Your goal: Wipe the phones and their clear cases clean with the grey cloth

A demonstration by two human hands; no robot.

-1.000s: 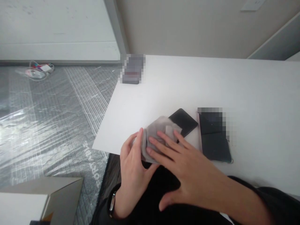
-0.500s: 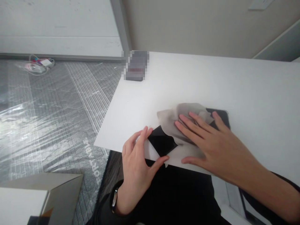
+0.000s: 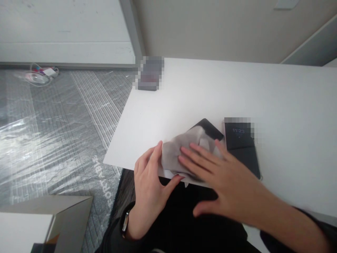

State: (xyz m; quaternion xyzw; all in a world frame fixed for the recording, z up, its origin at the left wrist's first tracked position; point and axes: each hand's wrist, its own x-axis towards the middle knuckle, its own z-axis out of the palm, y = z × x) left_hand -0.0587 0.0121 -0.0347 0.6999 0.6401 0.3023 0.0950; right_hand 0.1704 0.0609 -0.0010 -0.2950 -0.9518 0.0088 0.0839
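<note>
At the white table's near edge, the right hand presses a grey cloth flat-fingered onto a black phone, evidently wiping, while the left hand, fingers spread, steadies it at nine o'clock.

Two dark phones, one grey cloth, one small blurred block and two hands occupy one white bench.

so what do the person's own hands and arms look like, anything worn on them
Both hands are bare, with no gloves or rings in view. The left hand has a dark band with a metallic clasp at the wrist, beside a dark sleeve. The right hand leads to a bare forearm, with a dark sleeve pushed up near the frame's corner.
</note>
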